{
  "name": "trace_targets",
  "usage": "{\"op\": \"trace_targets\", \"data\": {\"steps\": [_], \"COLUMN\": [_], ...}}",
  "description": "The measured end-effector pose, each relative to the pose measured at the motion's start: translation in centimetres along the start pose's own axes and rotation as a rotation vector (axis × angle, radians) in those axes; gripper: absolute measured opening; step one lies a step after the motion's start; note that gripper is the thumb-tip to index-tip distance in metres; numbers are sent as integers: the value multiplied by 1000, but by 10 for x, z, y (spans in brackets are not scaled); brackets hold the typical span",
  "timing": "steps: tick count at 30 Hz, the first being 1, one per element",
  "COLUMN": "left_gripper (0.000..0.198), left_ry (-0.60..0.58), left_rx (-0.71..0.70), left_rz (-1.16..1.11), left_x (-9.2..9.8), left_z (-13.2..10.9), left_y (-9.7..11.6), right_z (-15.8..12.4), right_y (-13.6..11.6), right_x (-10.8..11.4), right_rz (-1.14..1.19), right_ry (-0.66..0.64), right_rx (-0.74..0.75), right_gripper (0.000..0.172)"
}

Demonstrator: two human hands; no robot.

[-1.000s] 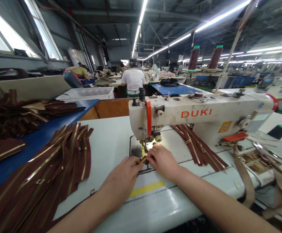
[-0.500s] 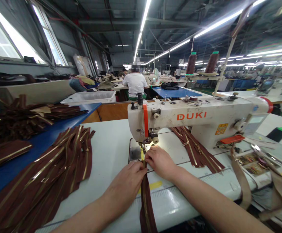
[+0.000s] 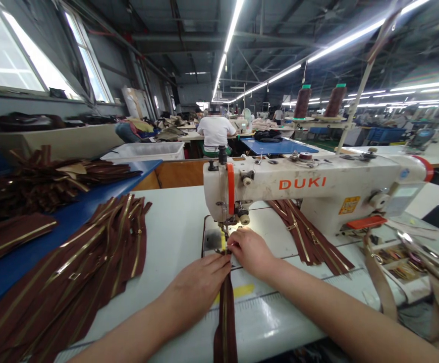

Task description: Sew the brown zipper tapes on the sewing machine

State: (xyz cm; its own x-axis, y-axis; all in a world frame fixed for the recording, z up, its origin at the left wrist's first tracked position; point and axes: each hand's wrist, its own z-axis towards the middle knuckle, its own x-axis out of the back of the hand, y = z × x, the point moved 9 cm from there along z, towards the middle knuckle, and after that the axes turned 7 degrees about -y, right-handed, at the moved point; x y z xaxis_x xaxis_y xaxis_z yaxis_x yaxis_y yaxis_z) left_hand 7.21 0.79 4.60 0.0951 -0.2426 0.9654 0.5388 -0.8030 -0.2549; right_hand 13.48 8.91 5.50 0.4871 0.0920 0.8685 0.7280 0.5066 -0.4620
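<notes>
A brown zipper with gold teeth runs from the needle area of the sewing machine toward me and over the table's front edge. My left hand lies across it just in front of the needle plate, fingers closed together on the tape and thumb hidden. Beside the presser foot, my right hand is closed in a pinch at the zipper's far end. The fingers cover most of that end, so its exact place under the foot is hidden.
Brown zippers lie heaped on my left, with more on a blue table. Several zippers rest behind the needle. A parts tray and beige straps sit at right. A person in white sits ahead.
My left hand's fingers have straightened and flattened over the zipper. The zipper's hanging end has swung slightly left. My right hand stays by the presser foot; the whole view has shifted a little.
</notes>
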Motion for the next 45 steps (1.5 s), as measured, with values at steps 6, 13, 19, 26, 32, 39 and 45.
{"op": "trace_targets", "data": {"steps": [6, 13, 19, 26, 32, 39, 45], "left_gripper": [36, 30, 28, 29, 33, 35, 33], "left_ry": [12, 58, 67, -27, 7, 39, 69], "left_rx": [19, 111, 119, 114, 128, 130, 178], "left_rz": [-10, -78, -99, -3, -19, -49, -109], "left_x": [-2, -1, 4, 2, -2, -2, -3], "left_z": [2, 7, 8, 13, 10, 11, 16], "left_y": [-6, -19, -19, -17, -18, -20, -32], "right_z": [-16, -45, -46, -46, -46, -45, -37], "right_y": [-4, -27, -38, -40, -40, -37, -32], "right_x": [8, 5, 5, 1, 0, -3, -4], "right_rz": [63, 31, -81, -171, -195, -216, -282], "right_ry": [27, 26, 8, -15, -5, -3, 25], "right_rx": [162, 378, 419, 406, 397, 396, 379], "right_gripper": [11, 12, 16, 16, 15, 15, 15]}}
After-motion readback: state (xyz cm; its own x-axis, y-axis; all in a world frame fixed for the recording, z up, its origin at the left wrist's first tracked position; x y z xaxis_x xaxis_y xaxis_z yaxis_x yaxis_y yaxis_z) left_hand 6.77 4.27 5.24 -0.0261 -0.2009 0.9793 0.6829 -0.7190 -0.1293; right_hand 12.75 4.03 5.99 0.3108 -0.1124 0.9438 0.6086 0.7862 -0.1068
